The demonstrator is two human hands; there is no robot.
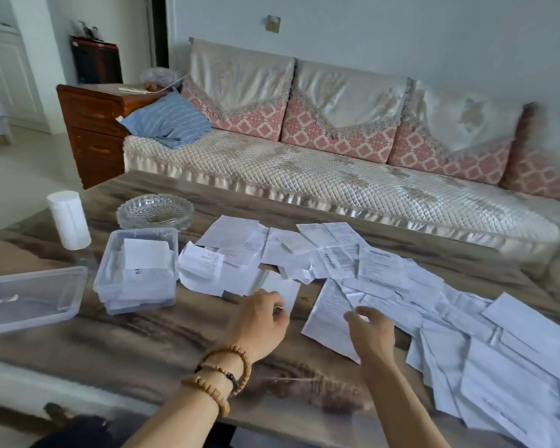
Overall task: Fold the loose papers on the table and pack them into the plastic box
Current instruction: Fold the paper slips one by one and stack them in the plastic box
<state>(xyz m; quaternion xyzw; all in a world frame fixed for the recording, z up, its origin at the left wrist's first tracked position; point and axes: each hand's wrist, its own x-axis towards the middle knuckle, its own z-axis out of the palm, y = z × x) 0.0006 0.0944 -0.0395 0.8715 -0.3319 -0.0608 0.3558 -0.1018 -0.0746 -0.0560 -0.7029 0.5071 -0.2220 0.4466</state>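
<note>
Head view. Loose papers (434, 305) lie scattered over the right half of the counter (162, 337); the plastic box (139, 270) stands open at left, already holding folded sheets, with its lid (29, 295) just beside it. The left hand (259, 321) pinches the near corner of a small sheet (282, 291) between curled fingers (280, 313). The right hand (370, 333) hovers over a large printed sheet (328, 315), fingers loosely spread and holding nothing. A glass dish (156, 211) and a white roll (68, 219) stand behind the box. Probable hazards: overlapping sheets may lift together, so two fold as one; a one-corner pinch may tear or skew the crease; bulky folds may keep the lid from seating.
</note>
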